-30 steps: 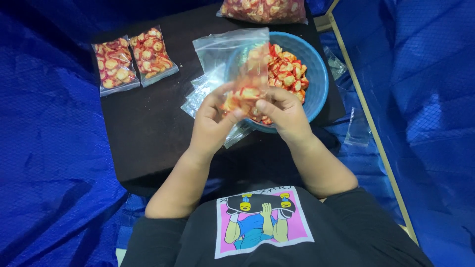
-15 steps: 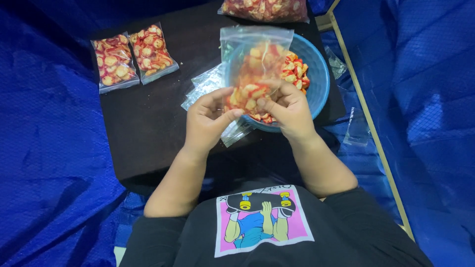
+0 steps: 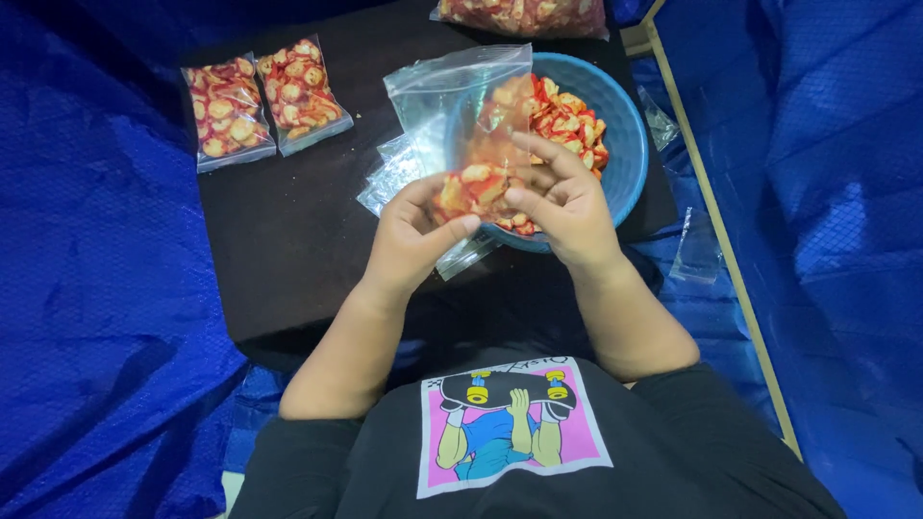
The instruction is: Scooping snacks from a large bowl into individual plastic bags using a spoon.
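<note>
Both hands hold a clear plastic bag (image 3: 460, 106) upright over the near rim of a blue bowl (image 3: 625, 135). Red and yellow snack pieces (image 3: 478, 189) fill the bag's lower part. My left hand (image 3: 409, 231) pinches the bag's lower left side with thumb and fingers. My right hand (image 3: 567, 202) grips its right side, fingers spread against the plastic. More of the same snack pieces (image 3: 567, 115) lie in the bowl behind the bag.
Two filled, flat bags (image 3: 260, 101) lie at the far left of the dark table (image 3: 288, 240). A stack of empty clear bags (image 3: 399, 173) sits left of the bowl. A large bag of snacks (image 3: 524, 14) is at the far edge. Blue tarp (image 3: 96, 288) surrounds the table.
The bag has shifted between my hands and now stands taller, its open top spread wide above the bowl. My right fingers have moved up its side.
</note>
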